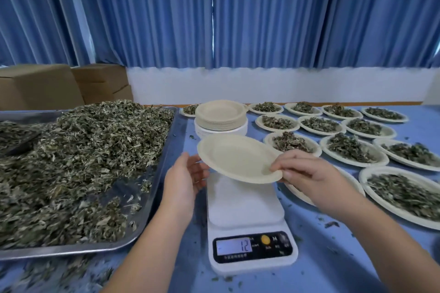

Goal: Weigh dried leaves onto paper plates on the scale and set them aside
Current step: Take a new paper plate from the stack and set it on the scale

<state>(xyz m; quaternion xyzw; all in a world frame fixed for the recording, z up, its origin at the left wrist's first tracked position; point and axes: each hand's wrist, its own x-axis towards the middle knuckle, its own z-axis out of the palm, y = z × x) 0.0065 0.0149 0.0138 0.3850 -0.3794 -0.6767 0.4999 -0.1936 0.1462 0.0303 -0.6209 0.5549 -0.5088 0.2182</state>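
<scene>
The right grip (307, 173) pinches an empty paper plate (235, 157) over the scale (245, 207), ready to set it down. The left grip (188, 176) is loose beside it.

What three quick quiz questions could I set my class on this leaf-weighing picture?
1. Fill in: the scale display reads ___.
2. True or false: the held plate carries leaves.
3. The right hand holds that plate by: A pinching its rim; B a flat palm underneath; C a fist round its middle.
Key: 1) 12; 2) false; 3) A.
</scene>
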